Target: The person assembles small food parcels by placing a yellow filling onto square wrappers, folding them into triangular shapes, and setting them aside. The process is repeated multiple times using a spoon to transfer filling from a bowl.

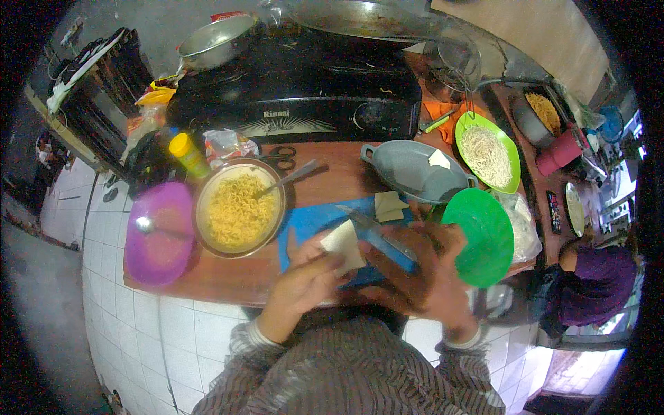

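My left hand holds a thin, pale square wrapper up over the blue cutting board. My right hand, smeared by motion, hovers at the board's right side. Beneath its fingers, a knife lies across the board, partly hidden, so I cannot tell whether they touch it. Several more pale wrappers sit at the board's upper right corner. A glass bowl of yellow noodles, with a fork in it, stands left of the board.
Left is a purple plate with a spoon. Right are a green plate, a grey oval pan with a white piece, and a lime dish of pale strands. A black stove stands behind; a person in purple is at far right.
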A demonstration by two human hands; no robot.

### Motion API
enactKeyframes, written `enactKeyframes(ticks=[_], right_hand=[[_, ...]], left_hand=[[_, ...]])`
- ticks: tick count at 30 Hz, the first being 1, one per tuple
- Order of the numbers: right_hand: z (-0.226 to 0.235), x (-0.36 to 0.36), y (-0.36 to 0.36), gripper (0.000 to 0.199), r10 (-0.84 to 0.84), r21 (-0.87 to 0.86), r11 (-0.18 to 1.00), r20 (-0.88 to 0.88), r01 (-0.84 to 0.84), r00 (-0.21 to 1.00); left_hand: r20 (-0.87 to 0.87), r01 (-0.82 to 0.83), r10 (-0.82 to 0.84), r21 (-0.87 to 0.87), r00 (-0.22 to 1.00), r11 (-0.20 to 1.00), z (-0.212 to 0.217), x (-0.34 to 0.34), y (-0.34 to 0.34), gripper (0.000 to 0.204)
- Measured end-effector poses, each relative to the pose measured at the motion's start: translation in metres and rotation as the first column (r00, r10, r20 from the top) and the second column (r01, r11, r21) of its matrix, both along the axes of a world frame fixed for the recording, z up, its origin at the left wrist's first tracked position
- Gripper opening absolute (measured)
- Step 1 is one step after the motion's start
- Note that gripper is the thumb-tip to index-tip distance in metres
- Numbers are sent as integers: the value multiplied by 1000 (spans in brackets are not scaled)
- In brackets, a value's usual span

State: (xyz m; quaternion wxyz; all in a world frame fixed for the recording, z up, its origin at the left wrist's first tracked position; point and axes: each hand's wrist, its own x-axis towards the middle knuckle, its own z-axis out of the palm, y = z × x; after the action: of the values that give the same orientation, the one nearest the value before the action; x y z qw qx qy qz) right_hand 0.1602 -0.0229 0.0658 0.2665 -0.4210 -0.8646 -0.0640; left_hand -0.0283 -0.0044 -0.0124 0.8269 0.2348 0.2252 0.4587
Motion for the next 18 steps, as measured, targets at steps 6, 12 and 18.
enactKeyframes(ticks=[6, 12, 18], right_hand=[[3, 9, 0, 48, 63, 116, 991, 96, -74, 993], [3, 8, -2, 39, 74, 115, 990, 109, -87, 991], [5, 11, -5, 24, 104, 127, 984, 147, -123, 984]], left_hand=[[39, 63, -61, -36, 997, 997, 0, -4, 2, 39], [11, -2, 1, 36, 1000, 999, 3, -4, -5, 38], [-8, 22, -22, 59, 1000, 998, 4, -4, -6, 38]])
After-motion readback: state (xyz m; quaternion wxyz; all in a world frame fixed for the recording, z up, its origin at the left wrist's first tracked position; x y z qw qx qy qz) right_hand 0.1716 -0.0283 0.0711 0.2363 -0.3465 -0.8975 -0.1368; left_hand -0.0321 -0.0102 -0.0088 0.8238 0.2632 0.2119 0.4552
